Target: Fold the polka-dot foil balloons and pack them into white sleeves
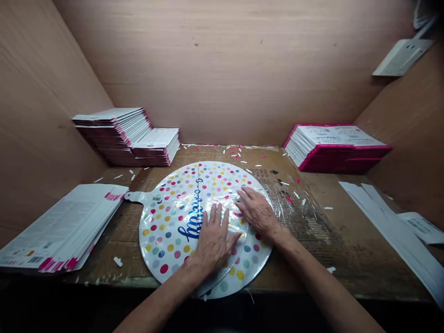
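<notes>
A round white foil balloon (169, 217) with multicoloured dots and blue lettering lies flat on the cardboard surface, its neck (134, 196) pointing left. Part of it is folded over, leaving a crease down the middle and a curved flap edge on the right. Flat on the folded part, below the lettering's right side, rests my left hand (214, 236), fingers stretched out. My right hand (258, 210) presses on the balloon's right side near the flap's edge, its fingers slightly bent and apart. Whether anything lies under the palms is hidden.
Stacks of printed cards (121, 134) stand at the back left, another pink-edged stack (340, 145) at the back right. More printed sleeves (65, 226) lie at left, white strips (391, 222) at right. Paper scraps are scattered about. Wooden walls (225, 69) enclose the cardboard-covered table (298, 259).
</notes>
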### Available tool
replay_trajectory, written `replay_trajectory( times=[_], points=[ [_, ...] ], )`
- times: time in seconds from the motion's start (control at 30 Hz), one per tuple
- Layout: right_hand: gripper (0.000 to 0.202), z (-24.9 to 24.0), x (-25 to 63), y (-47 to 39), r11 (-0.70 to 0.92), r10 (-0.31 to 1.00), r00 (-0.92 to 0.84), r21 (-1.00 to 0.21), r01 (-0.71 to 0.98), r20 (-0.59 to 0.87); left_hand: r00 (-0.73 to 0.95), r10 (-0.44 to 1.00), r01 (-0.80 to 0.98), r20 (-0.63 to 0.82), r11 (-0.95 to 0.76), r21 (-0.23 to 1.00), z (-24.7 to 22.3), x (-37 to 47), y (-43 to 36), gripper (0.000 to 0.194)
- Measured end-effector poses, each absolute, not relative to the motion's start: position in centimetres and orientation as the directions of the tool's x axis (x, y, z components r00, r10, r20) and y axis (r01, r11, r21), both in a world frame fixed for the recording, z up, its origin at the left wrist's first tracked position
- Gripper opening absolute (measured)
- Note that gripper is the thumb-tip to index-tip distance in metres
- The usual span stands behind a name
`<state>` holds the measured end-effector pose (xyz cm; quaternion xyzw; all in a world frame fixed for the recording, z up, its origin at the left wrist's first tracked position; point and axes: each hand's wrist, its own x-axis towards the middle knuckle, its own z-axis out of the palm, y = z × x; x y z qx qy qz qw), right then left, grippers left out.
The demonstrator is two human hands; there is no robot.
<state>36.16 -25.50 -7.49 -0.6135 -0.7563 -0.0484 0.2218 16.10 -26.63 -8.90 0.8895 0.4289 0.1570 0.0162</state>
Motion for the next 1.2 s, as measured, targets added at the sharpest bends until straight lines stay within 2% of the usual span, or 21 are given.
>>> replay_trajectory(
  times=[0.07, 0.13, 0.27, 0.33, 0.4, 0.47, 0.53, 0.57, 0.6, 0.67, 0.7, 0.77, 0.83, 0.87, 0.93, 1.0, 1.07, 1.13, 1.2],
  points=[
    [0.041, -9.1, 36.8, -25.0, 0.233, 0.934, -0.182, -0.136, 0.963, 0.309, 0.43, 0.848, 0.848, 0.311, -0.497, 0.182, -8.0, 14.2, -28.3, 0.048],
    [0.043, -10.4, 37.6, -24.7, 0.241, 0.946, -0.204, -0.127, 0.962, 0.252, 0.267, 0.916, 0.905, 0.298, -0.345, 0.249, -7.3, 12.1, -30.6, 0.037],
    [0.043, -10.4, 38.4, -24.6, 0.238, 0.952, -0.186, -0.202, 0.95, 0.244, 0.217, 0.971, 0.824, 0.101, -0.238, 0.515, -6.0, 10.5, -33.9, 0.033],
    [0.042, -8.9, 38.0, -25.8, 0.233, 0.947, -0.144, -0.306, 0.923, 0.288, 0.23, 0.965, 0.698, -0.126, -0.074, 0.713, -4.6, 10.8, -33.7, 0.036],
    [0.045, -7.0, 36.9, -28.2, 0.308, 0.915, -0.141, -0.427, 0.85, 0.378, 0.274, 0.888, 0.483, -0.369, 0.205, 0.851, -2.4, 11.4, -32.6, 0.041],
    [0.058, -5.3, 35.2, -31.3, 0.467, 0.838, -0.198, -0.479, 0.744, 0.509, 0.326, 0.821, 0.23, -0.469, 0.413, 0.881, 0.1, 11.7, -31.5, 0.042],
    [0.081, -4.8, 33.3, -34.2, 0.589, 0.73, -0.239, -0.411, 0.696, 0.64, 0.333, 0.818, 0.079, -0.47, 0.472, 0.878, 2.3, 11.7, -30.8, 0.042],
    [0.087, -5.0, 32.4, -35.2, 0.593, 0.686, -0.221, -0.356, 0.722, 0.693, 0.346, 0.815, 0.082, -0.465, 0.468, 0.88, 3.1, 11.6, -30.6, 0.043],
    [0.082, -5.5, 31.8, -35.9, 0.56, 0.657, -0.192, -0.302, 0.771, 0.729, 0.374, 0.806, 0.15, -0.459, 0.436, 0.887, 3.5, 11.4, -30.4, 0.044],
    [0.067, -7.2, 31.2, -36.5, 0.47, 0.655, -0.154, -0.239, 0.85, 0.739, 0.364, 0.84, 0.415, -0.403, 0.241, 0.878, 3.4, 10.8, -29.8, 0.049],
    [0.062, -8.0, 31.2, -36.5, 0.446, 0.671, -0.163, -0.219, 0.868, 0.723, 0.322, 0.896, 0.549, -0.306, 0.087, 0.831, 2.9, 10.5, -29.2, 0.05],
    [0.062, -9.4, 31.7, -36.4, 0.459, 0.704, -0.228, -0.186, 0.869, 0.672, 0.275, 0.961, 0.71, 0.037, -0.229, 0.666, 1.3, 10.3, -27.4, 0.048],
    [0.062, -10.0, 32.4, -36.5, 0.501, 0.696, -0.31, -0.129, 0.856, 0.648, 0.385, 0.871, 0.704, 0.305, -0.491, 0.513, -0.9, 10.3, -25.0, 0.049],
    [0.06, -9.8, 32.8, -36.6, 0.516, 0.687, -0.343, -0.098, 0.851, 0.641, 0.499, 0.799, 0.65, 0.335, -0.601, 0.465, -2.0, 10.4, -23.7, 0.05],
    [0.054, -8.5, 33.4, -36.5, 0.556, 0.676, -0.412, -0.056, 0.829, 0.612, 0.687, 0.677, 0.545, 0.263, -0.72, 0.43, -4.0, 10.3, -21.5, 0.048],
    [0.046, -5.9, 34.0, -35.2, 0.603, 0.707, -0.469, -0.105, 0.791, 0.529, 0.758, 0.631, 0.502, 0.168, -0.728, 0.467, -5.2, 9.8, -20.2, 0.05],
    [0.037, -2.2, 34.5, -31.9, 0.585, 0.797, -0.487, -0.255, 0.77, 0.359, 0.745, 0.659, 0.5, 0.103, -0.653, 0.569, -5.5, 9.0, -19.6, 0.056],
    [0.025, 1.9, 34.8, -26.5, 0.453, 0.889, -0.443, -0.374, 0.809, 0.118, 0.688, 0.725, 0.501, 0.036, -0.509, 0.7, -5.2, 8.4, -19.4, 0.062],
    [0.022, 5.3, 34.9, -20.3, 0.318, 0.924, -0.376, -0.417, 0.852, -0.064, 0.591, 0.805, 0.525, -0.046, -0.34, 0.78, -4.8, 8.5, -19.0, 0.061]
  ],
)
